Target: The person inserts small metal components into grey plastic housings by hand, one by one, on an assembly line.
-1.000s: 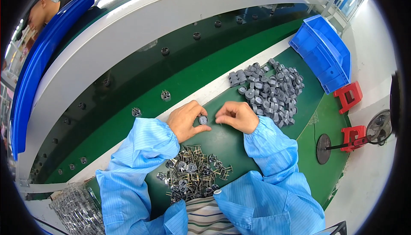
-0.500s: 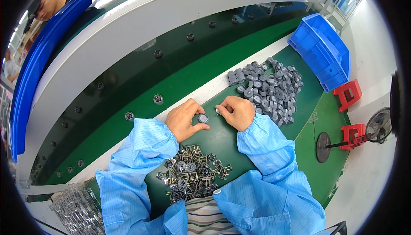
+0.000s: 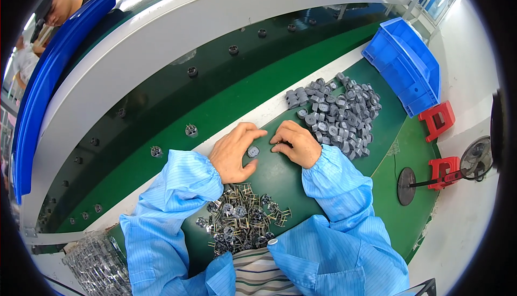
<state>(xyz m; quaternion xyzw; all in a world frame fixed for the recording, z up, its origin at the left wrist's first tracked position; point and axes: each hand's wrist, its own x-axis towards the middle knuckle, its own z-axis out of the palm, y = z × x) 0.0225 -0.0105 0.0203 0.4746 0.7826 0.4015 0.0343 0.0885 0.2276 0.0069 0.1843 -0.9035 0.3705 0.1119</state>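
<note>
My left hand [image 3: 231,153] is over the green work surface, thumb and fingers spread wide. Between them is a small round grey cap [image 3: 253,151], which the fingers do not visibly grip. To its right, my right hand [image 3: 297,144] has its fingers curled toward the thumb; whatever is between the tips is too small to make out. A heap of small metal parts with brass-coloured prongs [image 3: 242,218] lies close to my body, between my forearms. Beyond my right hand is a large pile of grey round caps [image 3: 342,113].
A green conveyor belt [image 3: 231,88] runs past a white edge strip on the left, carrying several spaced small parts [image 3: 191,130]. Blue bins [image 3: 404,64] stand far right, near red stools [image 3: 437,121] and a fan [image 3: 477,156]. Stacked clear trays [image 3: 97,263] lie lower left. Another person [image 3: 59,8] is at upper left.
My left thumb and fingers have spread apart around the grey cap. My right fingers have shifted slightly, and the metal part at their tips no longer shows. Belt parts have moved toward the lower left.
</note>
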